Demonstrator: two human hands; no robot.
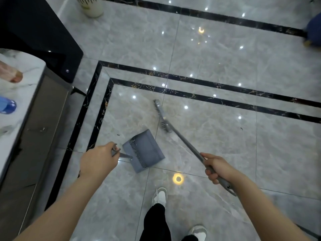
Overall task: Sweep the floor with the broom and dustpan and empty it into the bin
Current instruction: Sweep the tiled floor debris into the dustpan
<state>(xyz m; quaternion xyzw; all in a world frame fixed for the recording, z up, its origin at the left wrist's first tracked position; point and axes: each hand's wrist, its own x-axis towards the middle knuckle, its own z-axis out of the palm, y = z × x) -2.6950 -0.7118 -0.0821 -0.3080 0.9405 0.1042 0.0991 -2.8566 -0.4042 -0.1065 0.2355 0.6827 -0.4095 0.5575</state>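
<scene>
A grey dustpan point(145, 150) sits low over the glossy grey tiled floor point(217, 54), its mouth facing right toward the broom. My left hand point(99, 160) grips the top of the dustpan's long handle point(121, 153). My right hand point(219, 168) grips the grey broom handle point(184, 140) near its upper end. The broom head point(162, 115) rests on the floor just up and right of the dustpan. A small dark speck point(118, 135) lies left of the dustpan and another dark speck point(241, 128) lies to the right. No bin is in view.
A marble-topped cabinet point(26, 105) with bottles on it stands along the left. A dark piece of furniture point(43, 37) is behind it and a white vase point(92, 6) at the top. A blue seat point(314, 28) is at the right edge. My feet point(160, 195) are below the dustpan.
</scene>
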